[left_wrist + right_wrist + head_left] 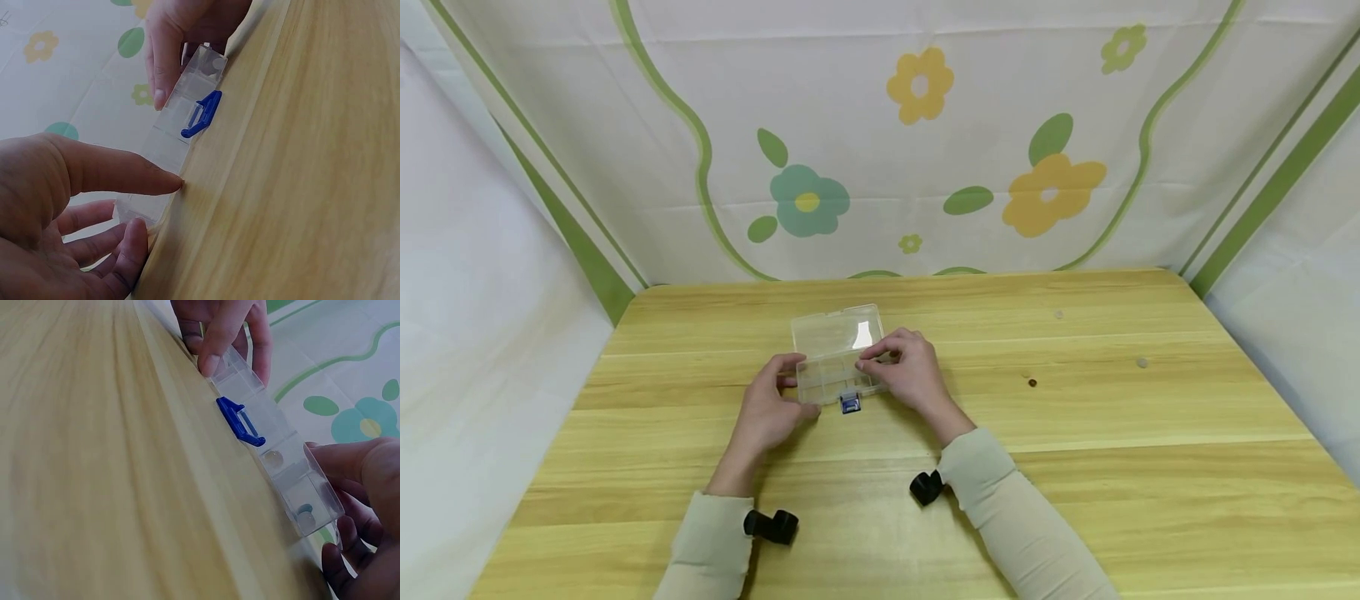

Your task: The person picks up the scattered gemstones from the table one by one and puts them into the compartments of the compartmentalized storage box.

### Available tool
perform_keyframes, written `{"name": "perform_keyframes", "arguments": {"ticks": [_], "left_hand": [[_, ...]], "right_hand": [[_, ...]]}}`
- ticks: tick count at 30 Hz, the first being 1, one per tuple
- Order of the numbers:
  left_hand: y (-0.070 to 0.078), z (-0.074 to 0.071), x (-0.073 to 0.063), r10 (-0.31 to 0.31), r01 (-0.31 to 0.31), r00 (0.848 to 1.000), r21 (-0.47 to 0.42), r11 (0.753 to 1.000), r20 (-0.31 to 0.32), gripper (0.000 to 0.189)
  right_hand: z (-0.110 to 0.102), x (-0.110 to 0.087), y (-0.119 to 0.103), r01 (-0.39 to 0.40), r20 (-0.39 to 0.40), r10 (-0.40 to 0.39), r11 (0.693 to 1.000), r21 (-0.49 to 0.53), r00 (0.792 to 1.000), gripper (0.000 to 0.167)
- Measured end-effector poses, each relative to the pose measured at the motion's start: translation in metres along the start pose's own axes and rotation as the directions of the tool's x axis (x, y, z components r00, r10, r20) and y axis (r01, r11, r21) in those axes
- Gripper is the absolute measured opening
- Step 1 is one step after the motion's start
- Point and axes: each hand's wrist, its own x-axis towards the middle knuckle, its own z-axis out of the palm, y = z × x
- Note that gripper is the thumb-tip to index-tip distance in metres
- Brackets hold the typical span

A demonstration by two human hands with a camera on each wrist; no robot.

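Observation:
A clear plastic compartment box (822, 382) with a blue latch (850, 403) lies on the table, its transparent lid (827, 333) tipped back. My left hand (772, 408) grips the box's left end, thumb along the front edge and fingers round the far side. Over the right-hand compartments is my right hand (912, 371), with thumb and index fingertips close together. Whether something small sits between those fingertips is hidden. In the right wrist view, small round pieces like buttons lie in the compartments: a pale disc (273, 458) and a darker one (305, 509).
On the table to the right lie a small brown button-like piece (1032, 382) and two pale discs, one nearer (1142, 362) and one farther back (1059, 315). Behind the wooden table (1075, 500) hangs a flowered cloth (880, 167).

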Motion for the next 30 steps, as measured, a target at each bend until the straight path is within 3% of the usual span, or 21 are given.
{"name": "perform_keyframes", "arguments": {"ticks": [17,30], "left_hand": [[0.000,-0.001,0.000,-0.004,0.004,1.000,-0.011,1.000,0.011,0.082],[-0.002,-0.001,0.001,0.012,-0.012,1.000,0.004,1.000,0.001,0.083]], "right_hand": [[-0.001,0.000,0.003,0.039,-0.026,-0.039,0.999,0.000,0.999,0.007],[-0.010,-0.003,0.005,0.039,-0.031,-0.037,0.997,0.069,0.999,0.010]]}}
